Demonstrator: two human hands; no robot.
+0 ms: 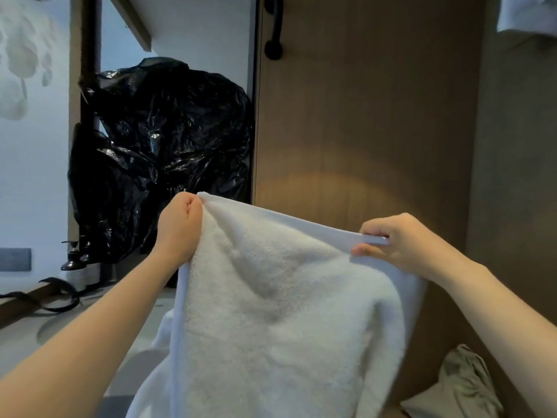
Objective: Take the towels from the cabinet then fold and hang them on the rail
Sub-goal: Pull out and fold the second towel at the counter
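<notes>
While hanging down between both arms, white towel, top edge pinched by left hand, right hand.

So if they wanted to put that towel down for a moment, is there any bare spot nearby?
One bare patch shows: the pale surface at lower left, between the black strap and the left forearm. Behind it is crowded: pump bottles and a bulging black bag. At lower right a crumpled greyish cloth lies by the wooden door.
</notes>
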